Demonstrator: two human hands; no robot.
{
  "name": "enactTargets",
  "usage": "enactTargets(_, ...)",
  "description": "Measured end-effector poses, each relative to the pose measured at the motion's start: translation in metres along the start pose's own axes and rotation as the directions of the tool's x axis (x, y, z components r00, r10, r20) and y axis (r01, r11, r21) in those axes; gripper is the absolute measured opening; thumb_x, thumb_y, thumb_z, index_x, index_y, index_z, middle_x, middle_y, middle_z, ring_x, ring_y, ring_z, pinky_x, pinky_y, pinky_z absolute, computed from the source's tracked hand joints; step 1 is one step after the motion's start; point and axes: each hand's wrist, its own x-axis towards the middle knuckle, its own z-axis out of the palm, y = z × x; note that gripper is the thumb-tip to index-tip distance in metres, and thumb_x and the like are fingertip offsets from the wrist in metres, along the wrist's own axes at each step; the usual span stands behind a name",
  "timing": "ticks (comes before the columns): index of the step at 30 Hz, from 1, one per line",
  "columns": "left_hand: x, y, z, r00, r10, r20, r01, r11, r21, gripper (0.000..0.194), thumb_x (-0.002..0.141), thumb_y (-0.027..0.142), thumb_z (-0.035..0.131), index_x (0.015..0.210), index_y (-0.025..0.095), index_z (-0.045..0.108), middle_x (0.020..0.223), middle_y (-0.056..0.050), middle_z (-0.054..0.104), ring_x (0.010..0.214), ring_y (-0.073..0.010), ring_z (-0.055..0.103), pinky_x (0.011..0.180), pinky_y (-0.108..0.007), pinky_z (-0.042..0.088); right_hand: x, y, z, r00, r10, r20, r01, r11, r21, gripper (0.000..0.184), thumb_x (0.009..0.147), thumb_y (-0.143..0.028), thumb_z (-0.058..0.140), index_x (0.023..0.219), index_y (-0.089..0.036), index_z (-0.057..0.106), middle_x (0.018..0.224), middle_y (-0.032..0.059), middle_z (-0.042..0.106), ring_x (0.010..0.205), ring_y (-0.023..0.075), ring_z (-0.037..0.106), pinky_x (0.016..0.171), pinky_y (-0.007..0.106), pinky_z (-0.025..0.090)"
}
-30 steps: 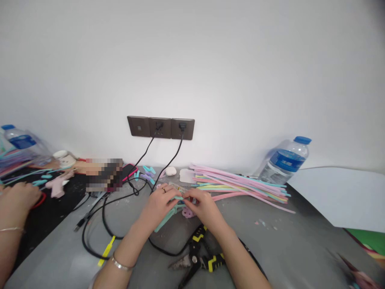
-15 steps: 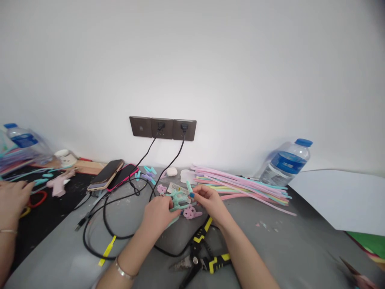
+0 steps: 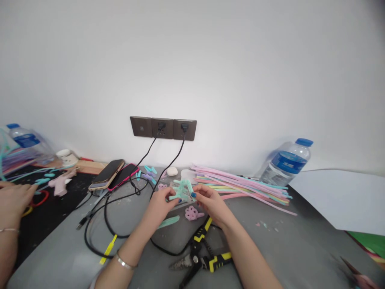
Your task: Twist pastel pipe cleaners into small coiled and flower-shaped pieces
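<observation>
I have the mint piece up between my two hands, just below the middle of the frame. My left hand pinches its left side between thumb and forefinger, no gap to spare; my right hand has a similarly narrow grip at its right side, fingertips drawn together. I judge the step in hand to be shaping or joining this piece, and the next move calls for one grip to steady it while the other makes small, light bends.

It looks fuzzy and soft, probably wire-cored, folded into a looped, openwork form whose exact joins are too small to tell. Just below it lies a pink flower of rounded plush loops with a stubby tail. A flat mint strip rests beside my left wrist. At lower centre, the pliers spread on the smooth grey table, metal-jawed with black-and-yellow handles. Straight pastel stems lie bundled right of centre.
</observation>
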Motion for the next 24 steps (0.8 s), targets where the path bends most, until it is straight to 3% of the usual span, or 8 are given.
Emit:
enactTargets(3,0.006,0.000,-0.005,0.996,-0.088,-0.017,0.078,0.940,-0.332,0.018,0.068,0.032,0.066,0.074,0.016,0.062,0.067,-0.001,0.065,0.063,-0.0160,0.059,0.056,-0.024,0.043,-0.003,-0.002,0.003,0.997,0.036,0.069,-0.037,0.999,0.003,0.030,0.060,-0.039,0.082,0.070,-0.018,0.065,0.058,-0.0046,0.057,0.048,0.0074,0.045,0.047,0.020,0.034)
enactTargets(6,0.006,0.006,-0.006,0.985,-0.157,0.073,0.170,0.795,-0.583,0.026,0.069,0.036,0.069,0.081,0.014,0.065,0.070,-0.003,0.068,0.064,-0.0160,0.062,0.057,-0.024,0.047,-0.005,-0.003,0.006,0.988,0.079,0.136,-0.068,0.994,-0.084,0.030,0.061,-0.041,0.080,0.068,-0.017,0.064,0.055,-0.0045,0.056,0.047,0.0075,0.043,0.047,0.020,0.033)
enactTargets(10,0.002,0.014,-0.004,0.965,-0.206,0.162,0.253,0.567,-0.784,0.027,0.065,0.035,0.077,0.080,0.013,0.067,0.076,-0.005,0.070,0.072,-0.0166,0.066,0.062,-0.025,0.052,-0.005,-0.003,0.009,0.994,0.038,0.101,-0.023,0.989,-0.143,0.028,0.063,-0.040,0.077,0.068,-0.017,0.063,0.056,-0.0047,0.053,0.049,0.0079,0.042,0.049,0.021,0.031)
enactTargets(14,0.001,0.018,-0.003,0.949,-0.235,0.209,0.293,0.418,-0.860,0.031,0.060,0.032,0.083,0.079,0.012,0.069,0.077,-0.004,0.070,0.074,-0.0155,0.066,0.064,-0.024,0.054,-0.003,-0.002,0.007,0.996,-0.022,0.092,0.039,0.982,-0.187,0.025,0.064,-0.038,0.075,0.066,-0.016,0.063,0.057,-0.0035,0.053,0.053,0.0091,0.042,0.050,0.022,0.031)
enactTargets(24,0.001,0.016,0.005,0.952,-0.230,0.202,0.279,0.384,-0.880,0.032,0.056,0.027,0.087,0.079,0.013,0.071,0.078,-0.004,0.072,0.072,-0.0142,0.065,0.068,-0.026,0.055,0.001,0.004,0.004,0.994,-0.038,0.099,0.061,0.967,-0.247,0.025,0.065,-0.039,0.073,0.068,-0.016,0.063,0.058,-0.0025,0.052,0.052,0.0099,0.041,0.051,0.024,0.030)
